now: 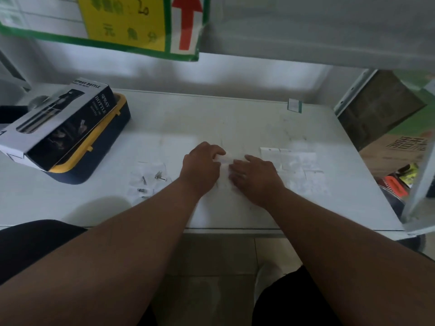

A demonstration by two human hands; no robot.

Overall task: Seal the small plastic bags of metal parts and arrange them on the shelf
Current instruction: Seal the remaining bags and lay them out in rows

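Note:
Both hands rest on the white shelf and meet over one small clear plastic bag. My left hand pinches the bag's left part with curled fingers. My right hand presses on its right part, fingers pointing left. Most of that bag is hidden under the hands. To the left lie several clear bags with metal parts inside. To the right lie several flat bags in overlapping rows.
A black spray bottle box lies on a dark blue and yellow case at the left. A shelf post and cardboard boxes stand at the right. An upper shelf with a yellow and green sign hangs overhead.

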